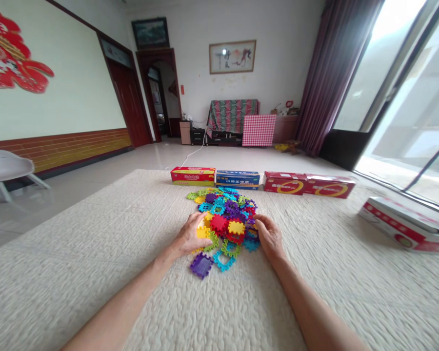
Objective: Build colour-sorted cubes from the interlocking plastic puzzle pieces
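A loose heap of plastic interlocking tiles (218, 223) in purple, red, yellow, green and blue lies in front of me. My left hand (190, 235) cups the heap's left side, thumb and fingers apart, against the yellow tiles (202, 233). On the opposite side, my right hand (269, 237) curves around the heap's edge with its fingers parted, near a blue tile (251, 244); some fingertips are hidden among the pieces. A red tile (218, 224) and a smaller yellow tile (236, 227) lie on top between the hands. Closest to me are a purple tile (201, 265) and a blue frame tile (224, 267).
Behind the heap stands a row of boxes: a red and green box (192, 177), a blue box (237, 180) and red boxes (284, 183). A red and white box (406, 225) sits at right. All rest on a cream quilted cover (139, 292). A white chair (8, 168) stands left.
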A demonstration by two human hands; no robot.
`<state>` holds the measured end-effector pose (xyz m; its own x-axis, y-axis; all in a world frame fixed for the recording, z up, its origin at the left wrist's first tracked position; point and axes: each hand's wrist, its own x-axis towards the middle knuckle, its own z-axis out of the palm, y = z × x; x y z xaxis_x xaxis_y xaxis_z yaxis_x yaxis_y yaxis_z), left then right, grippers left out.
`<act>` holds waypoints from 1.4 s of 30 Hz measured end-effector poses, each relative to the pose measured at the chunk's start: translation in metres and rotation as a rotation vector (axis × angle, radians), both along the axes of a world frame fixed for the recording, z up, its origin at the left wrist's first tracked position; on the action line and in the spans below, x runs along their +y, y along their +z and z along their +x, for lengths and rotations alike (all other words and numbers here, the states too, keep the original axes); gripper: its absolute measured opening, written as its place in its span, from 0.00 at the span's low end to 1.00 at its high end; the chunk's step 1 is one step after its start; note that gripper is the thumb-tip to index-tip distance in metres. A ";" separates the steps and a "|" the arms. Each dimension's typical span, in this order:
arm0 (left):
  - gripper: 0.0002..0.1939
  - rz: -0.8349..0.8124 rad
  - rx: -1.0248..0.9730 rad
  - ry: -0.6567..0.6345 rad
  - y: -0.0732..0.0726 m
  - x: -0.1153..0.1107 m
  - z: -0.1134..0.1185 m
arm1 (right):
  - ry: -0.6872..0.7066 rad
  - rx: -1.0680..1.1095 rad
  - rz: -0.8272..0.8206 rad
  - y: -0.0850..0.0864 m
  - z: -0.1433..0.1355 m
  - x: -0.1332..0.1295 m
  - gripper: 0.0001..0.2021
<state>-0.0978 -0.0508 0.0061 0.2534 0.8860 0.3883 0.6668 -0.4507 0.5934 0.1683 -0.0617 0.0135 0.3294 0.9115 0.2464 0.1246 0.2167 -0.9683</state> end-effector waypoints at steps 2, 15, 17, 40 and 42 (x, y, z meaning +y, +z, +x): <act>0.40 0.036 -0.012 0.001 0.003 0.000 0.001 | -0.004 0.005 0.002 0.000 0.000 0.000 0.19; 0.23 -0.215 -0.437 0.088 -0.018 0.007 0.012 | -0.014 0.007 0.029 -0.006 0.001 0.003 0.19; 0.23 -0.241 -0.509 0.105 -0.018 0.005 0.016 | -0.015 0.009 0.038 -0.008 0.001 0.005 0.19; 0.19 -0.073 -0.199 0.063 0.053 0.035 0.054 | -0.018 0.019 0.046 -0.012 0.005 0.008 0.20; 0.21 -0.098 -0.150 0.030 0.046 0.020 0.038 | -0.020 0.006 0.045 -0.012 0.005 0.007 0.20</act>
